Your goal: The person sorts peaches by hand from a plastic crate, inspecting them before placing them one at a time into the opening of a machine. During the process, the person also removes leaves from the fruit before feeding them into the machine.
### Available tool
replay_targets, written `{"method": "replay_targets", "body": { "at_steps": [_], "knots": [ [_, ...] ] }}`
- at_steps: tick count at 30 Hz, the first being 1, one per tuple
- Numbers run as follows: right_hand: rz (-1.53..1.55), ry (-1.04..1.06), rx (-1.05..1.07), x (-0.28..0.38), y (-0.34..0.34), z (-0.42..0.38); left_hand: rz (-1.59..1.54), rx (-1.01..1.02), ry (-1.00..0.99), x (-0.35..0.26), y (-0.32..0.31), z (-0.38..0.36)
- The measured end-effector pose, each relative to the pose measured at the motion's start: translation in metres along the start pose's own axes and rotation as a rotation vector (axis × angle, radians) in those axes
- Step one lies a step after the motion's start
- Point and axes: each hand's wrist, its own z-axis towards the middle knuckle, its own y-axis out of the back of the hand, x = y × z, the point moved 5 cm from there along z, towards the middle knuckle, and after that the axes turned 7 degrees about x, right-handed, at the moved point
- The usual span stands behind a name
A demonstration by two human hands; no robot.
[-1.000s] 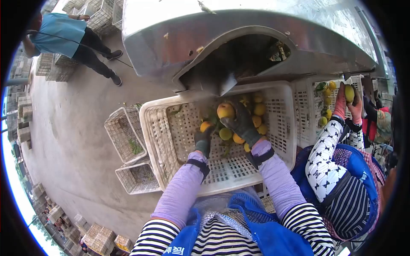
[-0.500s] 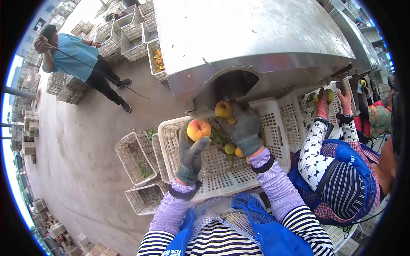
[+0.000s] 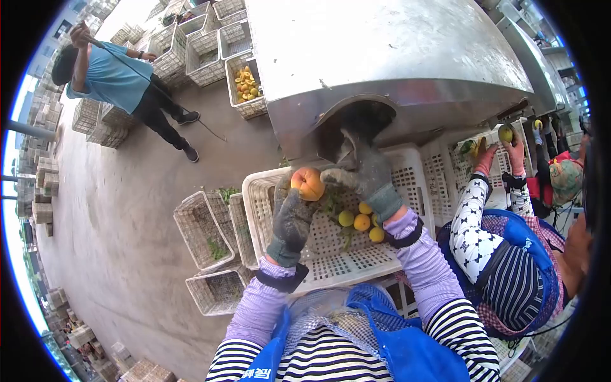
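A yellow-orange peach (image 3: 308,184) with a red blush is gripped in my gloved left hand (image 3: 291,216), above the left part of a white plastic crate (image 3: 344,275). My gloved right hand (image 3: 370,175) is just below the dark opening (image 3: 363,118) of a metal machine. Its thumb stands apart from the fingers, pointing toward the peach, and I see nothing in it. Several yellow and greenish peaches (image 3: 361,222) lie in the crate with green leaves (image 3: 332,202), below my right hand.
The metal machine's hood (image 3: 394,51) rises in front. A co-worker (image 3: 503,254) at my right holds a greenish fruit (image 3: 506,134). Slatted crates (image 3: 205,229) stand on the floor at left; one farther off (image 3: 247,108) contains cut fruit. A person in blue (image 3: 114,76) holds a thin stick.
The peach in my right hand is gone from it, and that hand has opened and risen toward the machine opening. My left hand still holds its peach, now slightly higher and farther right.
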Motion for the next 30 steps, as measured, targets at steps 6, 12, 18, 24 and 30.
{"method": "replay_targets", "body": {
  "at_steps": [6,12,18,24,30],
  "knots": [
    [-0.365,-0.047,-0.086,-0.004,-0.036,-0.044,0.300,-0.011,0.029,0.007,-0.021,0.000],
    [-0.474,0.009,-0.208,-0.053,-0.038,0.036,0.317,-0.085,0.049,0.024,0.016,-0.002],
    [-0.179,0.174,-0.300,-0.023,0.001,0.041,0.672,-0.190,0.128,0.069,0.059,0.006],
    [-0.376,-0.132,0.085,-0.200,-0.057,-0.062,1.922,0.315,0.577,0.221,0.137,0.021],
    [-0.458,-0.156,0.362,-0.332,-0.180,-0.099,2.065,0.575,0.348,0.344,0.233,0.040]
  ]
}}
